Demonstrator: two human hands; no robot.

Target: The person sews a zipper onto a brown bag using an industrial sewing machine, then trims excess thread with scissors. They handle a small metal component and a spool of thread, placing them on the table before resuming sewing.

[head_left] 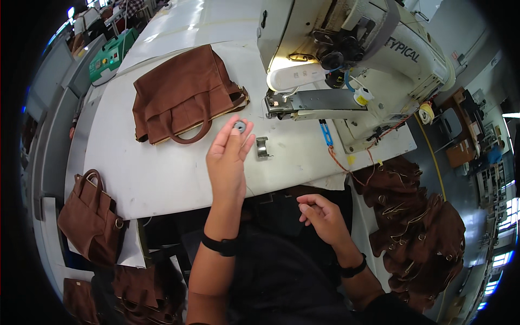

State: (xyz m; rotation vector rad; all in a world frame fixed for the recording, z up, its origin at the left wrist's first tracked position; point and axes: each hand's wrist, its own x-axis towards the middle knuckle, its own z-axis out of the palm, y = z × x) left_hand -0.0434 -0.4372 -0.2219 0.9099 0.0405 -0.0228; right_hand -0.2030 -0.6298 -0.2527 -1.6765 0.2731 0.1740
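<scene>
My left hand, raised over the white table, pinches a small round grey metal bobbin between thumb and fingers. A dark hole shows in the bobbin's middle. Just to its right, a curved shiny metal cover lies on the tabletop. My right hand is held lower, in front of the table's near edge, its fingers curled in against the thumb. Whatever that hand may hold cannot be made out. Beyond both hands stands a sewing machine with a narrow arm pointing left.
A brown handbag with a zipper lies behind my left hand. Another brown bag sits at the table's left edge. Blue thread snips on an orange cord lie by the machine's base. Brown bags are heaped at the right.
</scene>
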